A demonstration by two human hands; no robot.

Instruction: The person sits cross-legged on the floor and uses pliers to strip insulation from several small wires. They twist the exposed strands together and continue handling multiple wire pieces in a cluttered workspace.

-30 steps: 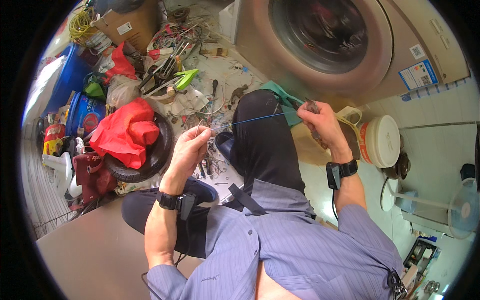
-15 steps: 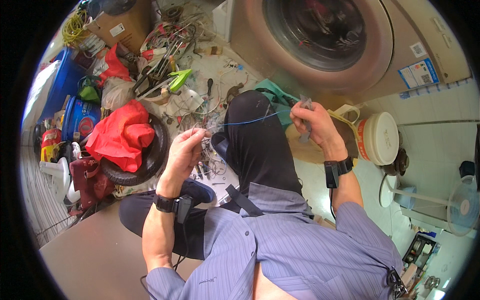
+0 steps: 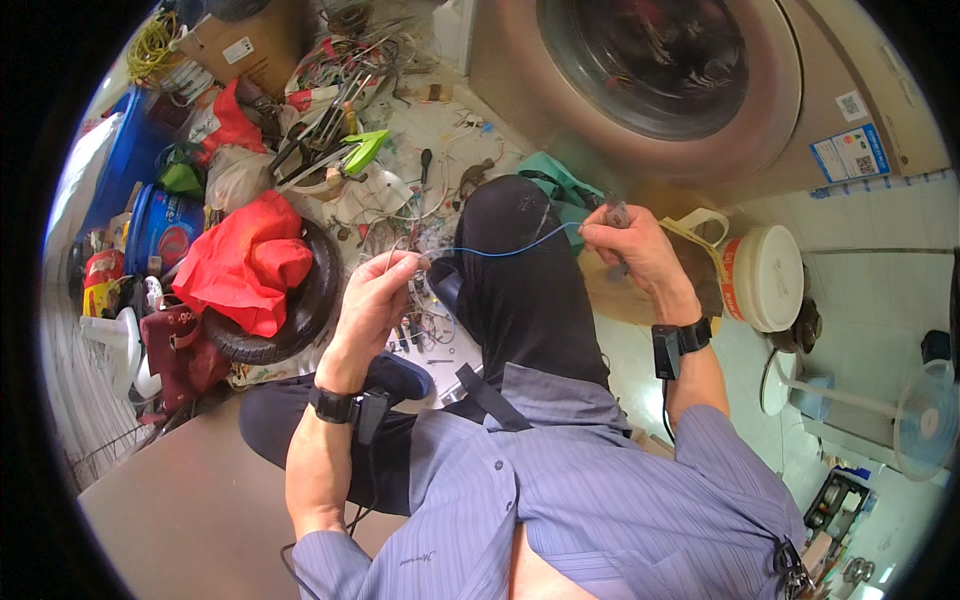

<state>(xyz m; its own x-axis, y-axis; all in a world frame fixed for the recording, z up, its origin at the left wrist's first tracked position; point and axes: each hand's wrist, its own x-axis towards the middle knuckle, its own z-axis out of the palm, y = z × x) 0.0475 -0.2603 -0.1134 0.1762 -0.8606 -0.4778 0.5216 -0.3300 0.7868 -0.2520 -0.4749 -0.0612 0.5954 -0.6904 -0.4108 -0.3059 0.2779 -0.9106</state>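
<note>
A thin blue wire point(image 3: 510, 254) runs in a sagging curve between my two hands, across my dark-trousered knee. Closed in a pinch, my left hand point(image 3: 378, 290) holds its left end, where pale thin strands show by the fingertips. My right hand point(image 3: 648, 255) pinches the right end between thumb and finger. The same hand also grips a narrow grey object point(image 3: 617, 216); part of it sticks out above the fingers and part below, and its kind is unclear. Behind the left hand, loose wires point(image 3: 425, 325) and small tools lie on the floor.
A front-loading washing machine point(image 3: 690, 150) stands at the far right. At left, a red cloth point(image 3: 245, 265) lies on a black tyre point(image 3: 320, 310). A white lidded bucket point(image 3: 772, 278) stands at right near a teal bag point(image 3: 560, 185). Cables and a cardboard box point(image 3: 245, 50) fill the back left.
The wire has gone from nearly straight to a slack, sagging curve. My right hand has turned slightly, and the grey object with it. My left hand has shifted only a little.
</note>
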